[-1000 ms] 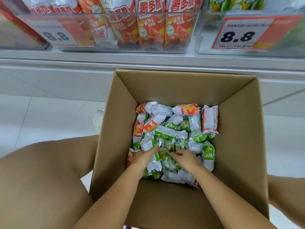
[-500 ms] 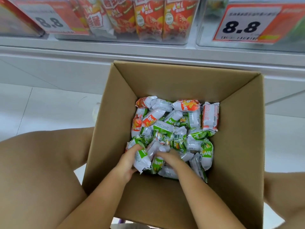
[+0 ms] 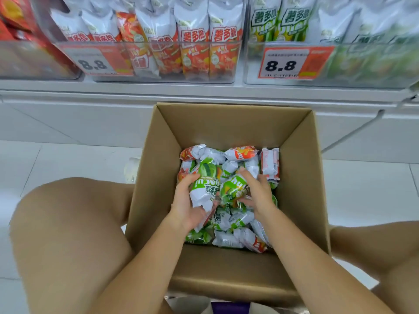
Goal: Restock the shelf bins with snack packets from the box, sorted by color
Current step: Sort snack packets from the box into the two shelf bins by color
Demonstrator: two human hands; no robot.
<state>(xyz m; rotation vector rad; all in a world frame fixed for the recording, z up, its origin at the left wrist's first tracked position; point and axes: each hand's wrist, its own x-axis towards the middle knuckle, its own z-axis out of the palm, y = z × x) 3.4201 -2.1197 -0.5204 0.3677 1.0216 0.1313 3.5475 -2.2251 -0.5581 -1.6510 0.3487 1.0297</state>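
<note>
Cardboard box (image 3: 301, 177), open-topped, sits on the floor betw. the person's bare knees, directly below the shelf edge (image 3: 158, 89); its bottom holds a loose heap of snack packets (image 3: 229, 232), green/white and orange/white mixed. Left hand (image 3: 188, 205) is inside the box, fingers curled round a green-and-white packet (image 3: 204, 189) lifted above the heap, printed face up. Right hand (image 3: 258, 193) is just beside it, fingers and thumb curled round a second green packet (image 3: 231, 189); the two held packets touch at centre. Orange packets (image 3: 241, 152) lie along the far side of the heap, w/ one pale orange packet (image 3: 269, 162) standing on edge against the right wall. Above, on the shelf, a clear bin (image 3: 163, 62) holds upright orange/white packets, w/ a price tag (image 3: 97, 62) reading 8.8 on its front. Next bin to the right (image 3: 367, 64) holds upright green/white packets and carries a second 8.8 tag (image 3: 292, 62). Far-left bin (image 3: 29, 55) shows red contents, blurred; type can't be told. White tiled floor (image 3: 56, 159) surrounds the box.
</note>
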